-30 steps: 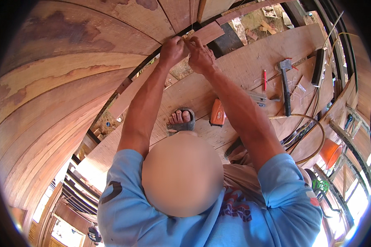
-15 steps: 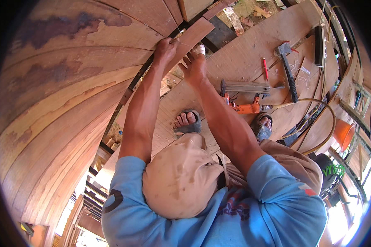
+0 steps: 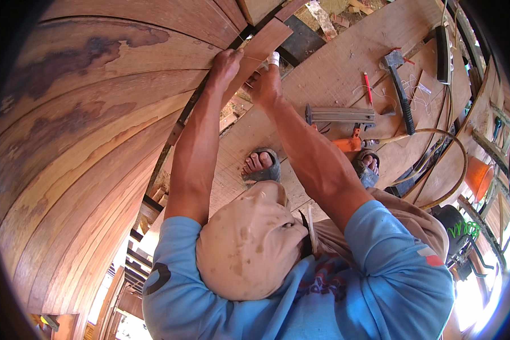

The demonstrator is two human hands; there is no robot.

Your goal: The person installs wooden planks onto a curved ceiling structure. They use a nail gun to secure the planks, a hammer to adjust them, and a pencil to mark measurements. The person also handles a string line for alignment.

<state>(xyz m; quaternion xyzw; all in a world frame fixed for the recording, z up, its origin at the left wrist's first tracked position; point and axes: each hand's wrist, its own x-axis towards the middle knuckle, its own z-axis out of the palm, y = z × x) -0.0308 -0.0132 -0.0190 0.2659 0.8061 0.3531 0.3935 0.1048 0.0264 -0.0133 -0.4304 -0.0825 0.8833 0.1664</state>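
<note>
A narrow reddish-brown wooden strip (image 3: 271,41) slants between my two hands, next to the curved wall of planks (image 3: 124,90). My left hand (image 3: 225,67) is closed at the strip's left edge, against the wall; what its fingers pinch is hidden. Across the strip, a thin pale line like a string runs from its fingertips toward my right hand (image 3: 266,86). On that hand a white wrapping covers the thumb tip, which points up. Its other fingers curl in at the strip's right edge, partly in shadow.
On the plank floor (image 3: 323,73) to the right lie a hammer (image 3: 399,88), a red pencil (image 3: 368,88), tangled string (image 3: 420,101) and an orange nail gun (image 3: 348,143) with its hose (image 3: 464,158). Gaps open beside the wall. Further right stands an orange container (image 3: 479,177).
My right hand's spread fingers have curled in toward the strip's edge, and its thumb has lifted. My left hand stays at the strip, slightly higher. The view has shifted a little.
</note>
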